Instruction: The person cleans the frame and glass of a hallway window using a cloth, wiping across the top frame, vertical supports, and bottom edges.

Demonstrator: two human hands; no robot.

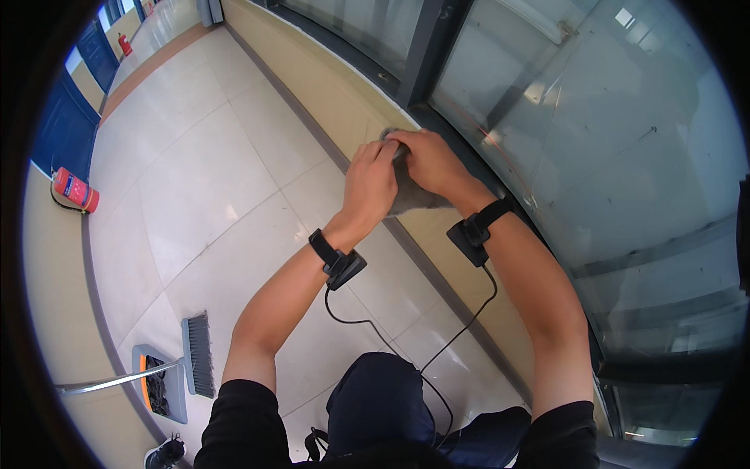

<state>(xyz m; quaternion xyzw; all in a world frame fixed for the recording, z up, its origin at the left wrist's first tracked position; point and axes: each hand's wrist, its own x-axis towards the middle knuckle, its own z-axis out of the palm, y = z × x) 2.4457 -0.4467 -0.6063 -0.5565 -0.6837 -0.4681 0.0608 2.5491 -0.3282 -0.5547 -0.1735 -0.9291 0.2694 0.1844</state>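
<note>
A grey cloth (pixel 413 196) is bunched between my two hands, its lower part hanging down in front of the beige wall. My left hand (pixel 372 179) grips it from the left side. From the right, my right hand (pixel 435 161) pinches its gathered upper end, close to the dark window frame (pixel 410 88). Both hands are near the narrow white sill edge. What my fingers do underneath the cloth is hidden. Black straps with small boxes sit on both wrists, and thin black cables (pixel 404 352) run from them towards my lap.
Window glass (pixel 615 146) fills the right side. On the tiled floor (pixel 234 246) at lower left are a broom (pixel 199 354) and a grey dustpan (pixel 173 404) holding black plastic. A red fire extinguisher (pixel 76 190) stands by the left wall; a shoe (pixel 166 453) shows below.
</note>
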